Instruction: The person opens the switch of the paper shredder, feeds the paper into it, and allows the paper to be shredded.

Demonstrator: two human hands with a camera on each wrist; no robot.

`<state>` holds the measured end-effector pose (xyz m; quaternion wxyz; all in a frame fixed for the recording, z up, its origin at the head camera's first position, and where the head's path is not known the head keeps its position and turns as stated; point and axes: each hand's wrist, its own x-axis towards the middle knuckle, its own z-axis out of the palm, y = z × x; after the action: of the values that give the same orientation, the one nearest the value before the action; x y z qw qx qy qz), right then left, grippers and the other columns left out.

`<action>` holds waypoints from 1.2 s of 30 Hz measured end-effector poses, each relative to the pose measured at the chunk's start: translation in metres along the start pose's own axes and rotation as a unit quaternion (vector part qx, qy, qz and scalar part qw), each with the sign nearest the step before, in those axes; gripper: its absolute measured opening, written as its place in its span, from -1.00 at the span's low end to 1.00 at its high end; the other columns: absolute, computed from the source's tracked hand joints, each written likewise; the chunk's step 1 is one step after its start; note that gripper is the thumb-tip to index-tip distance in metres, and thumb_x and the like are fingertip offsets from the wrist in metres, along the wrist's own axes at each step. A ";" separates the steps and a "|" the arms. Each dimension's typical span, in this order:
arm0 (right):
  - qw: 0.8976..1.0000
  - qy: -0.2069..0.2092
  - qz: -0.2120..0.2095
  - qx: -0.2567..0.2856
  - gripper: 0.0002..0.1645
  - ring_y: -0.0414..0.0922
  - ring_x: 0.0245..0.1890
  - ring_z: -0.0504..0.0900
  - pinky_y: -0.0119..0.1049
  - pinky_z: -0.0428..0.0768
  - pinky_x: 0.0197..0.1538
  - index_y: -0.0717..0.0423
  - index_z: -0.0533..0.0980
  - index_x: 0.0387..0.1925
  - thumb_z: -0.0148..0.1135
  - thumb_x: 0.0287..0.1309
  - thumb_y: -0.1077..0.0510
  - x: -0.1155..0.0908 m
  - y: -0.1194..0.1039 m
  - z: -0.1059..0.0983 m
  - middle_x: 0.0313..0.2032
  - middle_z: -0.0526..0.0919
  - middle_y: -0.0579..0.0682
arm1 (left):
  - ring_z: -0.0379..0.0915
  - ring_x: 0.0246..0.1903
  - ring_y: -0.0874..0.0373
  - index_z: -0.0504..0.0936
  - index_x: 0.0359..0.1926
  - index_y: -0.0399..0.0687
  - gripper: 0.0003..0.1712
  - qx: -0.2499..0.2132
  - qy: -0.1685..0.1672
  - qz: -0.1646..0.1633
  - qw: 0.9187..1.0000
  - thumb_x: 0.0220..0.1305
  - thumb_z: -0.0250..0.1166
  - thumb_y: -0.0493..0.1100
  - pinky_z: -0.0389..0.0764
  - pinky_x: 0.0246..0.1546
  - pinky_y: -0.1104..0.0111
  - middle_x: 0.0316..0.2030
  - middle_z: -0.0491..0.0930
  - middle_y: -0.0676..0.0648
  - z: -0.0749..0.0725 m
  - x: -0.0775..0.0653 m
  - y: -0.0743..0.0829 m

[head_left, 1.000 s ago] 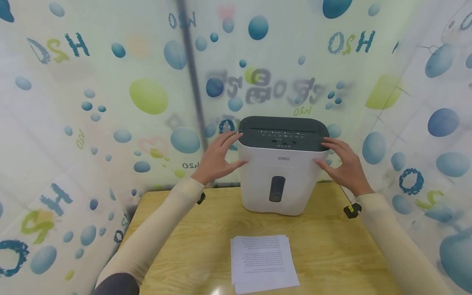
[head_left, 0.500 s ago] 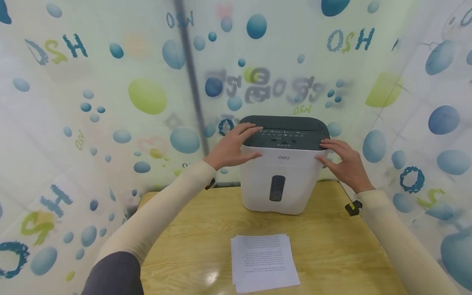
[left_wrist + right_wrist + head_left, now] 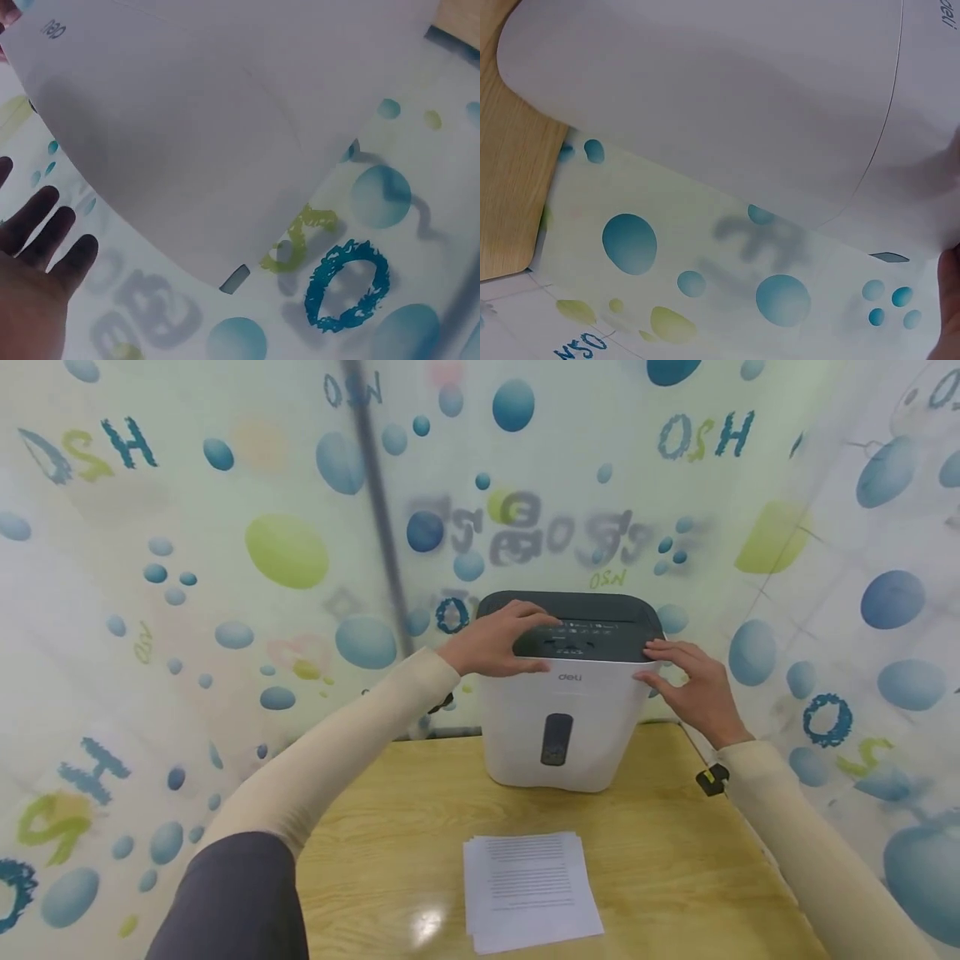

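A white paper shredder [image 3: 513,735] with a dark grey top [image 3: 581,607] and a "deli" mark stands upright at the table's back. My left hand [image 3: 495,642] is in front of the top's left part, fingers spread over the control panel, thumb lower by the front wall. In the left wrist view, that hand's fingers [image 3: 64,247] look apart from the white casing. At the top's right corner is my right hand [image 3: 693,689], fingertips at the rim and thumb beside the front edge; contact is hard to tell. Only a sliver of this hand [image 3: 951,300] enters the right wrist view.
A stack of printed sheets [image 3: 528,889] lies on the wooden table [image 3: 390,827] in front of the shredder. A patterned curtain [image 3: 292,552] hangs close behind and around the table. A pale cord [image 3: 693,739] runs near the right wrist, which carries a small black device [image 3: 712,779].
My left hand has moved rightward from the shredder's left edge to over its control panel. My right hand stays at the right corner. The head view has shifted slightly.
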<state>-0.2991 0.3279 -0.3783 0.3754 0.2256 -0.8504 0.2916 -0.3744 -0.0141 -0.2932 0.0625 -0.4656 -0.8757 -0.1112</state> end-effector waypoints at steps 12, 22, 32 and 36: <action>1.000 -0.009 0.008 -0.013 -0.49 0.15 0.23 0.62 -0.75 0.23 0.31 0.13 0.70 0.04 0.61 -0.03 0.26 -0.002 0.000 0.001 0.11 0.73 0.13 | 0.20 0.45 0.05 0.30 0.51 0.27 -0.24 0.026 -0.096 0.044 0.994 0.38 0.30 0.24 0.42 0.37 0.05 0.45 0.25 0.00 -0.011 0.028 0.005; 1.000 -0.009 0.014 -0.018 -0.49 0.15 0.24 0.61 -0.72 0.22 0.33 0.18 0.69 0.04 0.60 -0.01 0.26 -0.001 -0.001 0.001 0.13 0.72 0.14 | 0.13 0.50 0.04 0.30 0.51 0.42 -0.29 0.053 -0.160 0.063 0.984 0.41 0.32 0.15 0.36 0.42 0.06 0.49 0.22 0.01 -0.005 0.047 0.010; 1.000 -0.008 0.017 -0.025 -0.49 0.11 0.25 0.61 -0.69 0.25 0.35 0.15 0.69 0.04 0.61 -0.01 0.23 -0.002 -0.001 0.000 0.15 0.72 0.11 | 0.15 0.50 0.04 0.35 0.50 0.34 -0.26 0.046 -0.164 0.043 0.985 0.36 0.37 0.18 0.36 0.43 0.09 0.48 0.23 -0.01 -0.006 0.052 0.009; 0.999 -0.011 0.020 -0.026 -0.49 0.11 0.26 0.60 -0.68 0.26 0.36 0.14 0.69 0.05 0.60 0.00 0.22 -0.002 0.000 0.001 0.15 0.71 0.10 | 0.20 0.45 0.05 0.38 0.48 0.31 -0.27 0.041 -0.166 0.045 0.984 0.35 0.38 0.16 0.38 0.41 0.10 0.44 0.26 -0.01 -0.006 0.052 0.008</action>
<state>-0.2978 0.3274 -0.3804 0.3656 0.2017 -0.8661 0.2746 -0.3972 0.0307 -0.2755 -0.0595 -0.5133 -0.8561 0.0067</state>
